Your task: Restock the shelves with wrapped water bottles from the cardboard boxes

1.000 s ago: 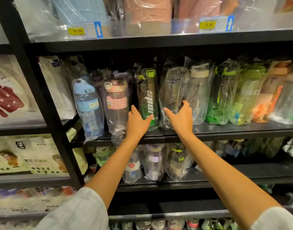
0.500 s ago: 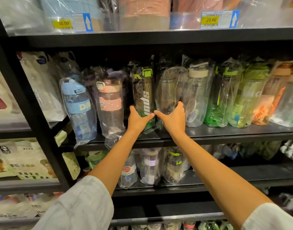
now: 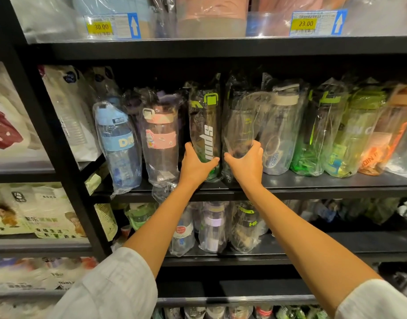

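A row of plastic-wrapped water bottles stands on the black middle shelf [image 3: 313, 184]. My left hand [image 3: 195, 165] grips the base of a dark bottle with a green cap and white lettering [image 3: 206, 132]. Right beside it, my right hand [image 3: 245, 163] grips the bottom of a clear wrapped bottle [image 3: 241, 125]. Both bottles stand upright, side by side, nearly touching. To their left stand a pink-banded bottle [image 3: 161, 141] and a blue one [image 3: 117, 143]. No cardboard box is in view.
Right of my hands stand a beige-capped clear bottle [image 3: 280, 132], green bottles [image 3: 349, 134] and an orange one [image 3: 389, 139]. More wrapped bottles fill the shelf below [image 3: 214, 229]. Price tags [image 3: 110, 26] hang above. A black upright post [image 3: 36, 125] separates packaged goods at left.
My hands have come closer together and both now curl round the bottle bases; the clear bottle has shifted left against the dark one. The camera has moved nearer.
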Demonstrator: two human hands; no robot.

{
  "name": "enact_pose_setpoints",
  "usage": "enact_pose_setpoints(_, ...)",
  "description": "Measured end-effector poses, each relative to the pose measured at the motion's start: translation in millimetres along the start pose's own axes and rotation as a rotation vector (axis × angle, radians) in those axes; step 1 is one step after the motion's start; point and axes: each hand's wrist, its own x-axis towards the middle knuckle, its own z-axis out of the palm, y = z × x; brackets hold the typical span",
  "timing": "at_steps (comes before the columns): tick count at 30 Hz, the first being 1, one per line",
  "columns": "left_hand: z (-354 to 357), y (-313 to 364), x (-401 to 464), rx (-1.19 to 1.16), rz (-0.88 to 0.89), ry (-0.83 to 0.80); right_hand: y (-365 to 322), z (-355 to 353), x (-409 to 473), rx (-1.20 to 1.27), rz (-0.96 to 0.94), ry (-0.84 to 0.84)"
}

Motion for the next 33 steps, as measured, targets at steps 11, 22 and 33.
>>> enact_pose_setpoints(11,-13.9,1.0,-19.9,0.018,0.027,-0.014,2.3,-14.0,-17.6,0.033,-0.044,-0.051)
enact_pose_setpoints(22,-19.9,0.2,-28.7,-0.014,0.035,-0.029,1.1,-18.9,-29.8,0.052,-0.051,-0.052)
enact_pose_setpoints(33,-21.2,0.5,-31.3,-0.050,0.021,-0.041,0.3,-16.3,-29.7,0.090,-0.040,-0.049)
